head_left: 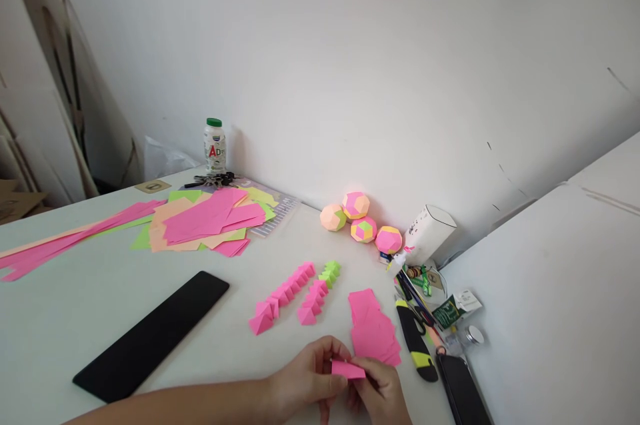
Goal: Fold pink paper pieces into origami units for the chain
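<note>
White table [100, 292] | left hand [305, 380] and right hand [384, 393] pinch pink folded paper [349, 370] | green-capped bottle [215, 145] closed, contents unclear

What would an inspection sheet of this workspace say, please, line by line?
Surface: white table, set against the wall.
Job's things: pink folded paper; stack of pink squares just beyond it; rows of folded units, pink, with green at the far end.
Clutter: loose coloured sheets; black strip; paper balls; bottle; keys; pens and scissors; yellow-black cutter.
Hands: left hand and right hand both pinch the pink folded paper.
Cables: nothing seen.
Surroundings: white wall; cardboard panels leaning at the left.
</note>
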A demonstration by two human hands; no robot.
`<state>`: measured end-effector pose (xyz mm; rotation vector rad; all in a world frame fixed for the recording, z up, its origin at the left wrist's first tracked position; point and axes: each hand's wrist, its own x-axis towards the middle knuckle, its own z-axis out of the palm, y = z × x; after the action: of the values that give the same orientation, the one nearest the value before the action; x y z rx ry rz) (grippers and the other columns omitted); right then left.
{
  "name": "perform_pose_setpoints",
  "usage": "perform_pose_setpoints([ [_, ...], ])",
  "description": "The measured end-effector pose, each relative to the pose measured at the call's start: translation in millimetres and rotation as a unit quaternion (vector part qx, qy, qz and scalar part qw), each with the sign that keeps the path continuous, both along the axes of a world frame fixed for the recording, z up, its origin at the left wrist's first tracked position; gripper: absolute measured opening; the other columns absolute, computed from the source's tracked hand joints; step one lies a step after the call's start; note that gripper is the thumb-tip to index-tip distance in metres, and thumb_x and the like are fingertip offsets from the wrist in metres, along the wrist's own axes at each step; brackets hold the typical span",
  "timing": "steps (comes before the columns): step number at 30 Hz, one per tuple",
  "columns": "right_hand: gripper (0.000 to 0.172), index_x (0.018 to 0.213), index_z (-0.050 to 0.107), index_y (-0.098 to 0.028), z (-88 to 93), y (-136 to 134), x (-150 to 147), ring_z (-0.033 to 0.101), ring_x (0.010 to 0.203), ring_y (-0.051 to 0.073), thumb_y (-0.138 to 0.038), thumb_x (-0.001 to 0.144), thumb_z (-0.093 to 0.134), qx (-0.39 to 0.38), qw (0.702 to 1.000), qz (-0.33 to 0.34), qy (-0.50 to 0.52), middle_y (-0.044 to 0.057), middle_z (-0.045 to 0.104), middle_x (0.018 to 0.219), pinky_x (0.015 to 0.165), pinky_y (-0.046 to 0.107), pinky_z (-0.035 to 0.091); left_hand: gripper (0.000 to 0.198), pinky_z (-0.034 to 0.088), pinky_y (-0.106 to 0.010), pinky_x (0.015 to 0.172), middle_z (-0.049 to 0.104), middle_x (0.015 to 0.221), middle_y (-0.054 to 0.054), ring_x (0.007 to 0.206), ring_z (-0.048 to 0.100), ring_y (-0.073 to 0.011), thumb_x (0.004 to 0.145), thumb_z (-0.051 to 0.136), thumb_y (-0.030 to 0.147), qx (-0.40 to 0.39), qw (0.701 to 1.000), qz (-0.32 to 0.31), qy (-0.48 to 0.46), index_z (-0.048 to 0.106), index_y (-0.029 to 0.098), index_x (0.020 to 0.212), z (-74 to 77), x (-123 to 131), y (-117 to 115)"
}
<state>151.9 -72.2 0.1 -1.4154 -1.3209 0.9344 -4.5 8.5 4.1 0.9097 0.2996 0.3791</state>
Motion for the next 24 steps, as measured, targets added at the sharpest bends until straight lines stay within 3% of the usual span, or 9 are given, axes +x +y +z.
perform_pose_setpoints([
  [4,0.038,0.068,0.069,-0.012,0.5,0.2,-1.2,0.051,0.043,0.013,-0.043,0.085,0.055,-0.008,1.000,-0.004,-0.018,0.001,0.055,0.048,0.043,0.022,0.041,0.042,0.048,-0.020,0.037,0.056,0.066,0.002,0.051,0.057,-0.0116,0.062,0.078,0.037,0.006,1.000,0.011,-0.015,0.047,0.017,0.082,-1.6,0.3,-0.3],
  [10,0.034,0.083,0.073,-0.013,2.3,0.5,-2.9,0.052,0.043,0.013,-0.042,0.087,0.054,-0.006,0.999,0.013,-0.040,0.002,0.058,0.052,0.043,0.022,0.044,0.041,0.047,-0.019,0.035,0.052,0.049,0.005,0.042,0.048,-0.0078,0.070,0.070,0.048,0.004,1.000,0.005,-0.017,0.046,0.016,0.082,-6.3,0.8,0.7],
  [16,0.034,0.079,0.074,-0.015,2.2,0.2,-3.5,0.055,0.045,0.013,-0.040,0.088,0.053,0.023,0.997,0.011,-0.077,0.004,0.061,0.056,0.044,0.021,0.045,0.041,0.046,-0.020,0.031,0.054,0.051,0.004,0.040,0.048,-0.0081,0.071,0.066,0.051,-0.026,0.999,0.030,0.013,0.043,0.017,0.073,-7.3,3.5,-0.3],
  [24,0.031,0.087,0.074,-0.015,-0.3,-0.3,-1.7,0.056,0.046,0.013,-0.037,0.089,0.052,0.025,0.995,0.016,-0.097,0.005,0.063,0.059,0.045,0.021,0.046,0.040,0.045,-0.020,0.032,0.053,0.045,0.005,0.038,0.047,-0.0083,0.070,0.068,0.049,-0.016,0.999,0.028,0.030,0.044,0.017,0.074,-5.5,3.9,0.3],
])
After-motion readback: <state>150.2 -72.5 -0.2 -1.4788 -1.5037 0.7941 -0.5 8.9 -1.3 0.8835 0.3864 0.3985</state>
